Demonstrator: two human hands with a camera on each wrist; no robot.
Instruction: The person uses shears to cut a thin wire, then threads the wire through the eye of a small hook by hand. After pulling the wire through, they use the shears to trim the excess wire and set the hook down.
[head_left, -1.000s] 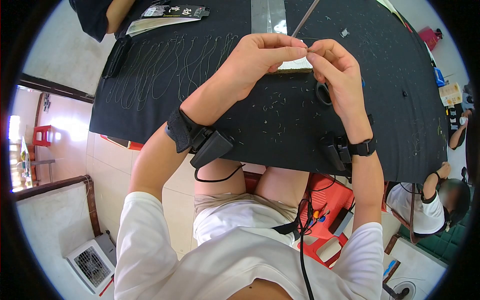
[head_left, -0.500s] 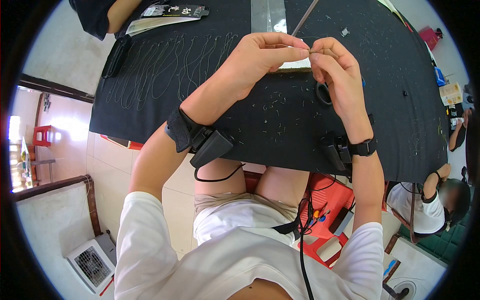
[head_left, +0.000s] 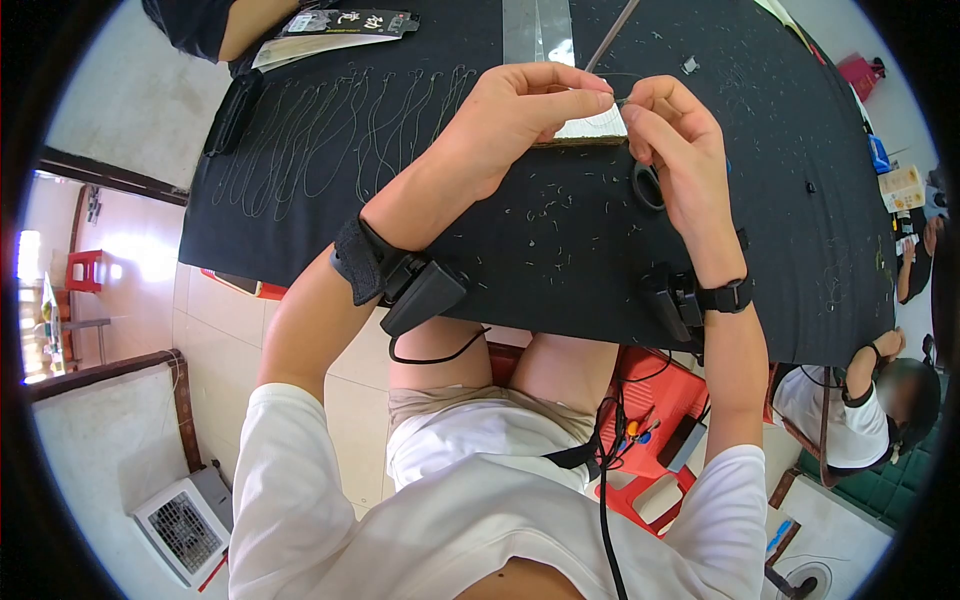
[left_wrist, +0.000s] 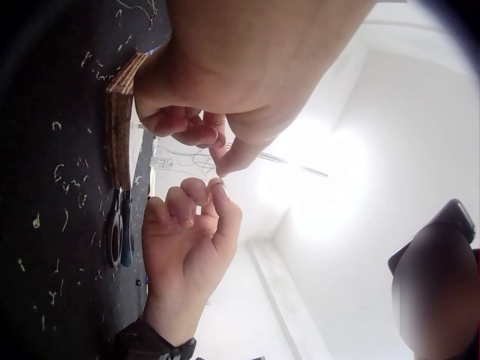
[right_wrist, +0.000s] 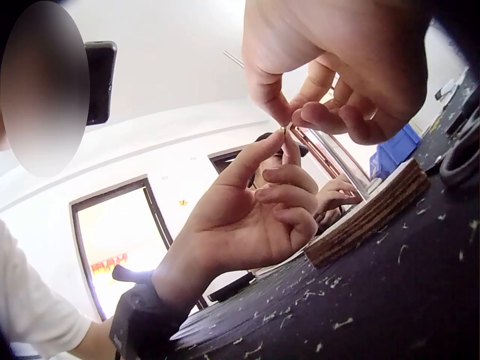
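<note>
In the head view my left hand (head_left: 520,112) pinches a tiny end of something thin between thumb and forefinger. Opposite it, my right hand (head_left: 678,150) pinches too, with a short greenish thin line (head_left: 621,100) showing between the two sets of fingertips. Most of what they hold is hidden by the fingers. Below the fingertips lies a thick layered board (head_left: 592,141) with a white top, its brown edge plain in the right wrist view. Beside the right hand sits a pair of scissors (head_left: 647,188), partly covered by that hand. A thin rod (head_left: 612,38) rises behind the board.
Looped thin lines (head_left: 320,150) lie in a row on the black tablecloth (head_left: 560,290), left of my arms. Pale clippings are scattered near the board. A printed packet (head_left: 335,42) and a clear plastic strip (head_left: 537,30) lie farther back. Other people sit around the table.
My fingertips have drawn slightly apart, the right hand shifting a little to the right, so a short stretch of thin line shows between them. The arm at the far left has shifted slightly.
</note>
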